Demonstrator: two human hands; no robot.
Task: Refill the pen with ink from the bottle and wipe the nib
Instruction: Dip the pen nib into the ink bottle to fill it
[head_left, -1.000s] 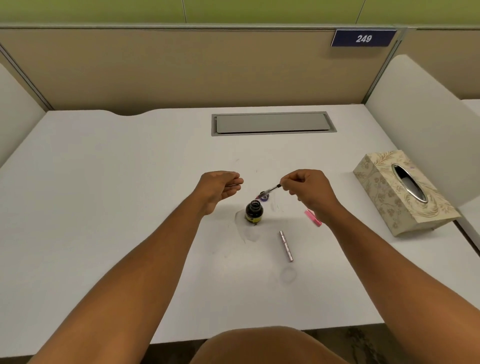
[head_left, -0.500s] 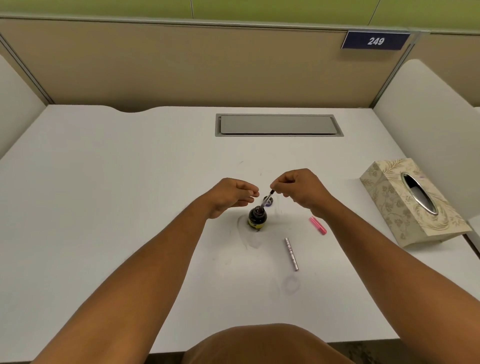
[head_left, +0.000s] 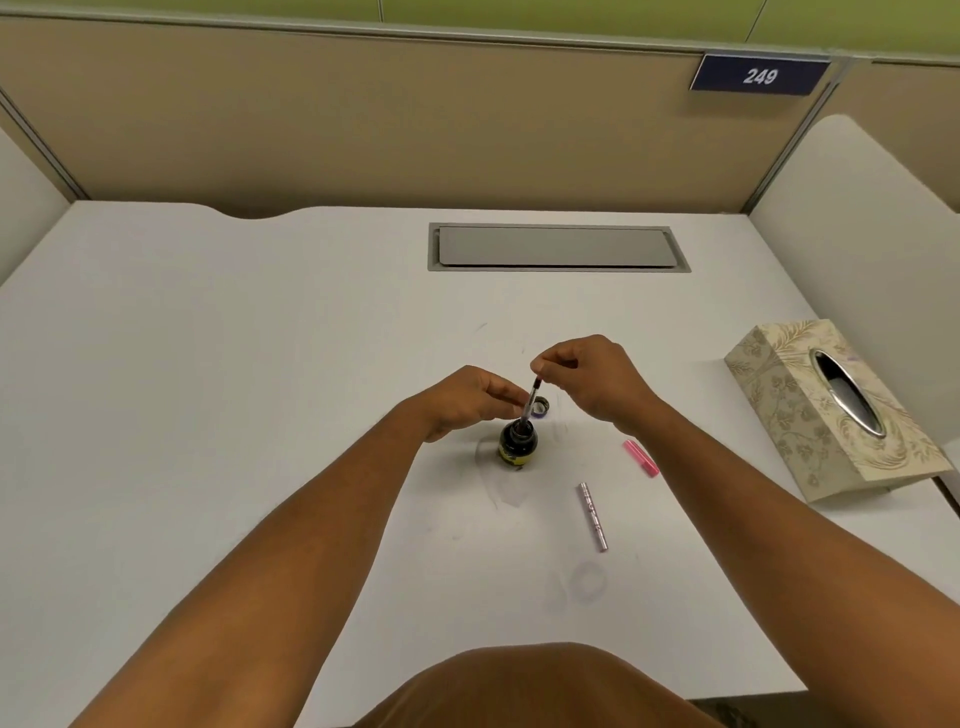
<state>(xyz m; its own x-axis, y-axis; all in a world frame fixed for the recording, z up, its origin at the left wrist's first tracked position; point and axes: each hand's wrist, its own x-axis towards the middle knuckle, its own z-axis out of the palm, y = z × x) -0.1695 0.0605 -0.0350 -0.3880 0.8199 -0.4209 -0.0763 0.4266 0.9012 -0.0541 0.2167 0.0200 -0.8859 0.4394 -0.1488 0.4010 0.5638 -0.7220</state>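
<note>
On the white surface (head_left: 260, 415), nearest the person, a silver pen barrel (head_left: 592, 516) lies with a pink cap (head_left: 642, 458) farther right. Beyond them the open ink bottle (head_left: 518, 443) stands with the pen (head_left: 531, 402) dipped upright into its mouth, the right hand (head_left: 587, 382) pinching its top end. The left hand (head_left: 467, 397) steadies the pen's lower part with fingertips, its grip unclear. The bottle lid (head_left: 542, 405) sits just behind. A tissue box (head_left: 831, 410) waits far right. A sideways nudge could likely tip the unheld bottle and spill ink.
</note>
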